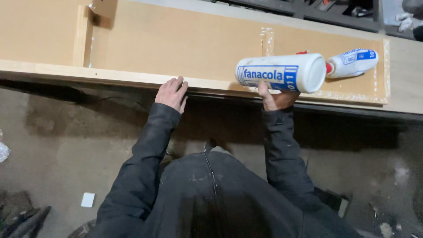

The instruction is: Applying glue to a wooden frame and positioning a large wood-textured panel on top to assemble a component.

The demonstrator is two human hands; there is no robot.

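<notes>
We note the gluing of the long board (185, 42) as partly done, judging by what lies on it: white beads of glue (348, 95) run along the near edge at the right end, up the right-hand border, and in a short cross strip (266, 35) further left; the wide stretch of panel between that strip and the upright divider (82, 35) at the left shows no glue we can make out. So we judge the right section laid down and the rest of the face not yet treated, though faint smears could escape us at this sharpness. The right hand (275, 98) has its grip closed around the large white glue bottle (282, 72), held on its side above the near edge of the board, its flat base toward the right; only the thumb and part of the palm show beneath it, the fingers are hidden behind the bottle. A second, smaller glue bottle (352, 62) lies on the board just beyond, its red nozzle pointing at the base of the held one, near it, contact uncertain. The left hand (172, 93) holds nothing: fingers loosely curled, resting on the near edge of the board, well apart from the bottles. Below, the dusty floor (57, 145) carries a small white scrap (87, 199).
</notes>
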